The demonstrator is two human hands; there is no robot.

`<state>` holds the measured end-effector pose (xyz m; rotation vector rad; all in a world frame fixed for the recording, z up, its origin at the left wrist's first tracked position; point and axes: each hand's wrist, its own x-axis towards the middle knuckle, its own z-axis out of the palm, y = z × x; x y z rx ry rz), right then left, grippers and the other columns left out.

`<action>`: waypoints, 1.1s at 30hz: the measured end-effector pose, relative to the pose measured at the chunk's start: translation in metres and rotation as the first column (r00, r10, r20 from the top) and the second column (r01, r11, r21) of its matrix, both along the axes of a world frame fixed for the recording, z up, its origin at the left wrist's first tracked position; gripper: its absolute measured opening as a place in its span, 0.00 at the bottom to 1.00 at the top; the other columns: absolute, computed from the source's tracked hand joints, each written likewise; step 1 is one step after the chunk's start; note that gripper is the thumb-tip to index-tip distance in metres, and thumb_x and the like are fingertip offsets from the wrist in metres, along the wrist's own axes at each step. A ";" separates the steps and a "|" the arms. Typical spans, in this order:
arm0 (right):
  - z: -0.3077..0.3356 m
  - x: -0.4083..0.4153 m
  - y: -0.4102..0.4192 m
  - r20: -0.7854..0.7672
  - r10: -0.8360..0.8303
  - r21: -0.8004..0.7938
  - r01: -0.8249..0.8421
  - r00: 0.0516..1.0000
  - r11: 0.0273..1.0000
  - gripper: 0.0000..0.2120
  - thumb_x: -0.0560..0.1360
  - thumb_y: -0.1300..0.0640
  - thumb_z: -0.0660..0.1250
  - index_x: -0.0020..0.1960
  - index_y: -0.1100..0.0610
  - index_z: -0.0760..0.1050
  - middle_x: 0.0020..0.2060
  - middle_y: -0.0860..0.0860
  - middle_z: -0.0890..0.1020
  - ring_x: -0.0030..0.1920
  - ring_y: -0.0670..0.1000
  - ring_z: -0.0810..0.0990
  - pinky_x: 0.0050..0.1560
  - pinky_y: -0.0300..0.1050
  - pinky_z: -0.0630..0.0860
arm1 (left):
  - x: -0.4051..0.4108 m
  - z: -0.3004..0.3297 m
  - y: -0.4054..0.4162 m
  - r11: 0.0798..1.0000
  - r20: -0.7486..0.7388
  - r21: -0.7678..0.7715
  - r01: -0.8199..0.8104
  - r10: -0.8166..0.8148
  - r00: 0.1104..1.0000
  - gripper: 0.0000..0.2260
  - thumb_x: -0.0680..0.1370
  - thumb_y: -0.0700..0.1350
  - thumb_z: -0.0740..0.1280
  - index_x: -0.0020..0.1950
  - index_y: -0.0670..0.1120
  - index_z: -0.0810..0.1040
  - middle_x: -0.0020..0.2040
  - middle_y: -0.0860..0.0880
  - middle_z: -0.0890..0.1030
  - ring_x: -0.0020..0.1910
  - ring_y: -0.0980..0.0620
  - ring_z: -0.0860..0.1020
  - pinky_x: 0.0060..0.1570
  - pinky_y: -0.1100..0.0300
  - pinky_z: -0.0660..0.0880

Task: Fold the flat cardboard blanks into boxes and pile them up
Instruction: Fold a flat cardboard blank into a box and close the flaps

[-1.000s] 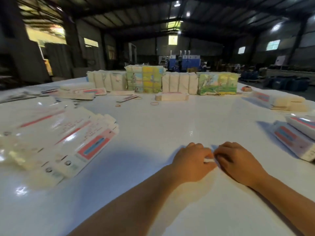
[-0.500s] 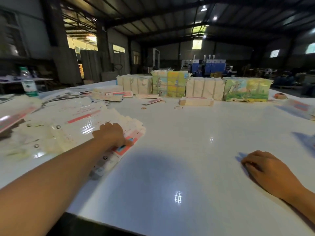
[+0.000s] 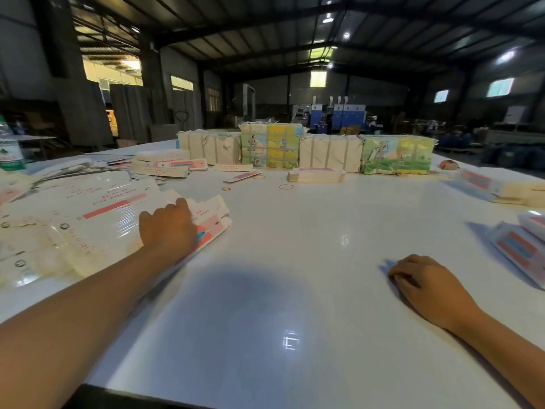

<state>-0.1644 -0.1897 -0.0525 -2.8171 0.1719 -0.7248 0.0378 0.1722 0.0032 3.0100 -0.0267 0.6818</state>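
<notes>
The left hand (image 3: 168, 225) lies palm down on the fanned blanks (image 3: 97, 219) at nine o'clock on the white table (image 3: 295, 261), its fingers bent over the top sheets near their red-printed ends; whether it grips one I cannot tell. The right hand (image 3: 424, 283) rests on bare table at four o'clock, fingers curled under, holding nothing visible. Folded boxes (image 3: 522, 246) lie at three o'clock. Wrapped bundles (image 3: 330, 152) line the twelve o'clock edge, rubber bands (image 3: 286, 187) before them.
</notes>
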 end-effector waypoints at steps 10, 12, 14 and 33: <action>0.007 -0.001 0.003 0.004 0.005 0.015 -0.005 1.000 1.000 0.11 0.77 0.60 0.62 0.42 0.64 0.80 0.43 0.59 0.80 0.46 0.59 0.76 0.44 0.42 0.65 | -0.065 0.006 -0.164 0.623 0.053 -0.511 0.592 -0.665 0.745 0.11 0.81 0.50 0.58 0.39 0.52 0.71 0.46 0.48 0.78 0.37 0.53 0.74 0.32 0.60 0.67; 0.004 0.000 0.003 0.016 -0.008 0.049 0.007 1.000 0.999 0.09 0.76 0.59 0.63 0.46 0.63 0.80 0.45 0.59 0.80 0.47 0.60 0.77 0.43 0.43 0.68 | -0.079 -0.019 -0.185 0.618 -0.014 -0.490 0.614 -0.710 0.704 0.14 0.81 0.50 0.58 0.35 0.51 0.68 0.46 0.48 0.80 0.37 0.51 0.76 0.32 0.58 0.68; 0.001 0.002 0.002 0.011 -0.030 0.100 0.028 1.000 0.995 0.09 0.76 0.59 0.64 0.52 0.61 0.80 0.49 0.59 0.80 0.49 0.60 0.78 0.45 0.48 0.73 | -0.081 -0.041 -0.192 0.633 -0.061 -0.456 0.626 -0.724 0.687 0.16 0.81 0.50 0.57 0.34 0.49 0.67 0.47 0.46 0.81 0.41 0.46 0.77 0.37 0.56 0.72; 0.022 -0.009 0.003 0.100 0.110 0.987 -0.112 0.989 0.116 0.14 0.76 0.71 0.51 0.57 0.78 0.67 0.29 0.65 0.78 0.19 0.52 0.71 0.20 0.41 0.67 | -0.091 -0.044 -0.183 0.543 0.107 -0.206 0.814 -0.814 0.570 0.26 0.73 0.70 0.50 0.57 0.55 0.72 0.57 0.54 0.77 0.48 0.55 0.76 0.44 0.62 0.71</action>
